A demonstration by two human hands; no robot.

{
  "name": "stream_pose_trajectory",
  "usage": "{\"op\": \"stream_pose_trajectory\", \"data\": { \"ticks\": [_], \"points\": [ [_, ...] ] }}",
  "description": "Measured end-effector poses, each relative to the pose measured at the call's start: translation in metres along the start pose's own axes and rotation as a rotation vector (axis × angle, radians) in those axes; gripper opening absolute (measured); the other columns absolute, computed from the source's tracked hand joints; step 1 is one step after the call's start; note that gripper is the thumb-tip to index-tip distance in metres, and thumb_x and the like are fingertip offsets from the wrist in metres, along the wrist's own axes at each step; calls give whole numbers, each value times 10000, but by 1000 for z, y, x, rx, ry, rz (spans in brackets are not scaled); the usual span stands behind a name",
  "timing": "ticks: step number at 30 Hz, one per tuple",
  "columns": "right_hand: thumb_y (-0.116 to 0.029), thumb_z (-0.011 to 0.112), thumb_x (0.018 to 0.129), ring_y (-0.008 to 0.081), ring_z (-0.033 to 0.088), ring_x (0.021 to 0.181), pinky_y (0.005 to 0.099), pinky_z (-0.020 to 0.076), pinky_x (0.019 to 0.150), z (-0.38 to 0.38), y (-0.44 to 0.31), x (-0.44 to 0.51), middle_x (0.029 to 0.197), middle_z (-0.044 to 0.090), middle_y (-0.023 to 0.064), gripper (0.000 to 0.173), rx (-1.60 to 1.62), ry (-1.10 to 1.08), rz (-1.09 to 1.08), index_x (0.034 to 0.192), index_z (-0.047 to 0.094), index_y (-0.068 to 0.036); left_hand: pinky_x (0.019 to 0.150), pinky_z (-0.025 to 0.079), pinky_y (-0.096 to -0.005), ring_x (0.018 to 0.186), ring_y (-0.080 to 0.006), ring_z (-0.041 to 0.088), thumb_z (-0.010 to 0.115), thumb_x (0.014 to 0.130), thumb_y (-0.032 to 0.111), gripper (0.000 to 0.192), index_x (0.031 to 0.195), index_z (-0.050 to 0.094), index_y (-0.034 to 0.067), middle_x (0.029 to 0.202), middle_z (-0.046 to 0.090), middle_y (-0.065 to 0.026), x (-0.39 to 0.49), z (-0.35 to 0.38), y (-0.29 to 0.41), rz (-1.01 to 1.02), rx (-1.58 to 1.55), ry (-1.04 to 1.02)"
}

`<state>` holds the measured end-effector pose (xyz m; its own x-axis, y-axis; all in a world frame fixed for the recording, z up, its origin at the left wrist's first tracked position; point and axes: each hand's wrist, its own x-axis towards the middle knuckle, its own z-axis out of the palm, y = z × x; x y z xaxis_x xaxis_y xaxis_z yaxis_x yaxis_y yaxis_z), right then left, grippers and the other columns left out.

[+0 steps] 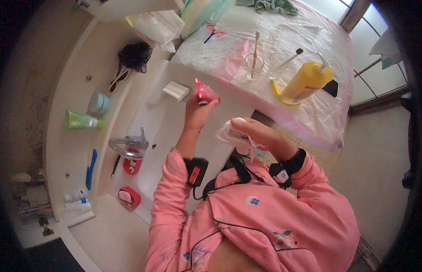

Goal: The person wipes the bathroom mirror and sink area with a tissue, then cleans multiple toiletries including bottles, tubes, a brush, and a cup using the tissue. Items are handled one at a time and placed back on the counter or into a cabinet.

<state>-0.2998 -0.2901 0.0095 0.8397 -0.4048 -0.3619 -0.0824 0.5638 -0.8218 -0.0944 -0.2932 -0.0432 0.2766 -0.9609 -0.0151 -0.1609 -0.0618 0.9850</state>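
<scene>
My left hand (196, 115) grips a pink squeeze tube (208, 93) above the white basin counter (166, 125). The tube's pointed end tilts up and away from me. In my right hand (270, 134) is a crumpled white mesh net (229, 133), pinched under the thumb and hanging over the fingers' near side. Tube and net are apart, with the left hand farther out. Just beyond my left hand lies a pale rectangular block (177, 91), perhaps soap or a sponge.
A plastic-covered surface (228, 51) carries a yellow pump bottle (307, 83) and two glasses with toothbrushes, one glass (254, 68) nearer the left. Leftward are a chrome faucet (129, 144), a red soap dish (130, 198), a green tube (82, 120) and a black mesh pouf (135, 56).
</scene>
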Motion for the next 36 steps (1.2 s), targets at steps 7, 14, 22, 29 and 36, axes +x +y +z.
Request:
{"op": "stream_pose_trajectory", "data": {
  "ticks": [7, 14, 22, 29, 36],
  "points": [
    [-449, 423, 906, 100, 517, 580, 236, 440, 498, -46, 4, -54, 731, 534, 9, 428, 21, 223, -27, 966, 549, -45, 738, 473, -324, 835, -226, 600, 713, 616, 68, 367, 944, 552, 31, 905, 598, -100, 107, 65, -50, 195, 347, 102],
    [-329, 510, 901, 134, 542, 605, 283, 471, 514, -76, 24, -60, 841, 559, 61, 369, 430, 412, -59, 1112, 477, -28, 735, 479, -339, 847, -265, 607, 695, 602, 97, 341, 908, 558, 33, 891, 609, -123, 152, 94, -90, 34, 253, 93],
    [-292, 494, 899, 122, 545, 698, 272, 474, 591, -87, 23, -53, 865, 560, 40, 332, 154, 401, -45, 1115, 486, -40, 697, 475, -336, 753, -222, 592, 671, 667, 120, 248, 866, 549, 36, 823, 611, -108, 161, 98, -130, 40, 177, 17],
    [-305, 485, 909, 186, 530, 1029, 312, 469, 789, -71, 6, -37, 1119, 543, 89, 423, 325, 79, -178, 1239, 464, -42, 770, 454, -367, 900, -290, 576, 697, 676, 224, 421, 1006, 571, -4, 934, 602, -149, 110, 70, -87, 348, 293, 251],
    [-264, 527, 871, 229, 612, 738, 338, 512, 623, -2, -23, -1, 879, 602, 145, 413, 282, -55, -72, 1139, 483, 46, 710, 455, -376, 795, -271, 570, 627, 675, 77, 241, 894, 562, 2, 791, 571, -128, -15, -65, 36, 265, 486, 156]
  ]
}}
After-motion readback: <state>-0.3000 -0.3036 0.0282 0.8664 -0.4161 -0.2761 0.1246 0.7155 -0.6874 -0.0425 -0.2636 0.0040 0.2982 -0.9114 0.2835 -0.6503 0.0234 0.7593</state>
